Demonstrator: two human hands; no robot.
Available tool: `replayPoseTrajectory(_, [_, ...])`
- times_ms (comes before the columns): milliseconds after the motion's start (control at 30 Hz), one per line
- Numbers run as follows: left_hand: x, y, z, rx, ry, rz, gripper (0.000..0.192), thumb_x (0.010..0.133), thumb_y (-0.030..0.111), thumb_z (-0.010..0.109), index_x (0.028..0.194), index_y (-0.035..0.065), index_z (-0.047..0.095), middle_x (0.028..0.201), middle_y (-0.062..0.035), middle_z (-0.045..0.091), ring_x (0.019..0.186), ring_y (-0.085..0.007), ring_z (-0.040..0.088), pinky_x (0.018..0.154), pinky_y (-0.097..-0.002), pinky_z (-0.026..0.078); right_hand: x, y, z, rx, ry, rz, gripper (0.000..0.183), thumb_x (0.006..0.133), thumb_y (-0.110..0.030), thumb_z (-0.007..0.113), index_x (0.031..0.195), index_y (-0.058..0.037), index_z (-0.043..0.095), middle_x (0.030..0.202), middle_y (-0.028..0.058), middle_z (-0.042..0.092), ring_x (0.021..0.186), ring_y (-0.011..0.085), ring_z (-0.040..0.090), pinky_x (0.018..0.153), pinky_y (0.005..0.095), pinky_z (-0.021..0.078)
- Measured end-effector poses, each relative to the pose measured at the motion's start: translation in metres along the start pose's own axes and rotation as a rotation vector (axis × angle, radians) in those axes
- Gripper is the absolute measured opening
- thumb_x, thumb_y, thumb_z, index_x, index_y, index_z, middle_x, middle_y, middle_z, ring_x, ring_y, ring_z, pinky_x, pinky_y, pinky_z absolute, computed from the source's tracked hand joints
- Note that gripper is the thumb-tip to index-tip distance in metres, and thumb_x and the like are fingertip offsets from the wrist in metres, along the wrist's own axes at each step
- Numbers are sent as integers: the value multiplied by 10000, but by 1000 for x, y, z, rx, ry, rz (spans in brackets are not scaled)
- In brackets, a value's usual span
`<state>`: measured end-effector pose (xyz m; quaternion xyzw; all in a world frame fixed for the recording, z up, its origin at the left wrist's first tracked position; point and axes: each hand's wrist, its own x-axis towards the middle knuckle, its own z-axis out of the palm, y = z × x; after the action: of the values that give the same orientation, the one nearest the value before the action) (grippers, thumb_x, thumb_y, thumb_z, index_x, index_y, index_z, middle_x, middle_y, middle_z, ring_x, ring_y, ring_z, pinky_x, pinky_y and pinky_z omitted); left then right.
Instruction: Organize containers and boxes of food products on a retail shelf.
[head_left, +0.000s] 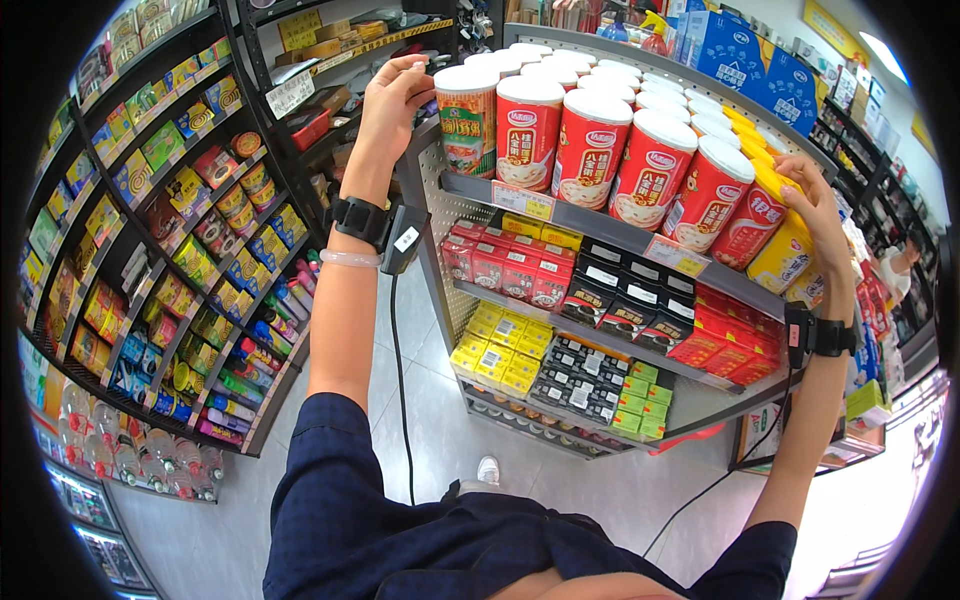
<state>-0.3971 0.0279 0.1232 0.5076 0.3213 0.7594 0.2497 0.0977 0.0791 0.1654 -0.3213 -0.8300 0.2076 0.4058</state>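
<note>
At the left end of a shelf's top tier, my left hand (396, 94) is raised with bent fingers beside the green and orange porridge can (465, 120); whether it touches the can I cannot tell. Red porridge cans (528, 133) with white lids stand in rows to its right. My right hand (814, 199) curves over the yellow can (784, 247) at the right end, fingers on its upper part; a firm grip cannot be made out. A red can (750, 229) stands just left of it. Both wrists wear black straps with small cabled devices.
Lower tiers hold small red boxes (487, 262), black boxes (606, 300) and yellow boxes (499, 352). A price-label rail (585, 212) runs below the cans. Another stocked shelf (202, 225) rises at left. Blue cartons (727, 60) stand behind. Black cables (400, 375) hang from the wrists.
</note>
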Motion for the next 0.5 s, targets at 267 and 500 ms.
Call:
replayPoseTrajectory(267, [-5, 6, 16, 278, -94, 58, 213, 891, 145, 473, 1060, 66, 575, 1029, -56, 609, 894, -102, 553, 761, -249, 432, 2, 1, 2, 83, 9, -3, 330, 766, -173, 531, 1070, -45, 516, 1155, 95, 503, 1149, 193, 429, 988, 312, 289])
replayPoseTrajectory(500, [1, 0, 18, 227, -71, 93, 199, 856, 148, 518, 1016, 45, 577, 989, -57, 606, 893, -127, 543, 774, -271, 415, 3, 18, -9, 130, 84, 19, 297, 775, -66, 486, 1065, -14, 524, 1113, 93, 544, 1090, 173, 481, 973, 290, 326])
